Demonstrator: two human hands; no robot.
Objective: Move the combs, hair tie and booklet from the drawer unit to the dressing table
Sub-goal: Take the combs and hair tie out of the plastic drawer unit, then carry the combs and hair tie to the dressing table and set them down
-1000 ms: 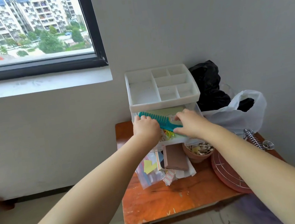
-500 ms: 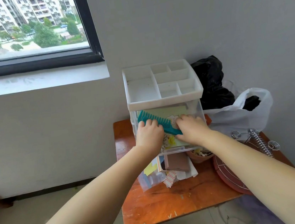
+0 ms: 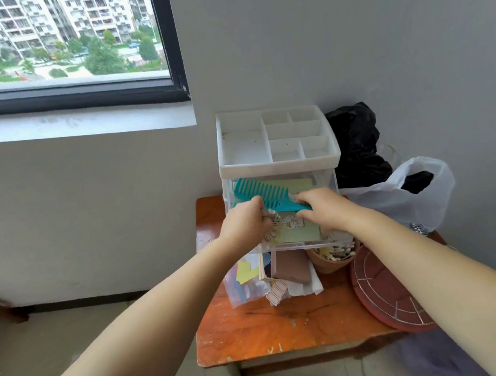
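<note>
Teal plastic comb [image 3: 268, 194] lying slantwise across the open top drawer of the clear drawer unit [image 3: 280, 165], toothed end far and left, handle end near and right, teeth pointing toward the near-left. Resting on a pale green booklet [image 3: 300, 228] with cartoon stickers, itself flat in the same drawer. Long axis running from the far-left corner down to the right hand [image 3: 324, 209], so the handle sits right at that hand; fingers curled over the handle end, apparently pinching it, though the exact contact stays hidden under the knuckles. Left hand [image 3: 247, 227] closed into a fist beside the comb's middle, clutching something pale and ruffled, probably the hair tie [image 3: 271, 225], only partly visible. Any second comb not visible. Right hand clearly nearer the handle and likely the one to lift, along the slant toward near-right to clear the white organiser tray [image 3: 275, 140] overhanging the drawer. Further out: an orange wooden table [image 3: 273, 328] carrying the unit, loose papers and a brown block [image 3: 291, 268] under the drawer, a white plastic bag [image 3: 413, 195] right, a window [image 3: 56, 39] far left. Dressing table not in view.
</note>
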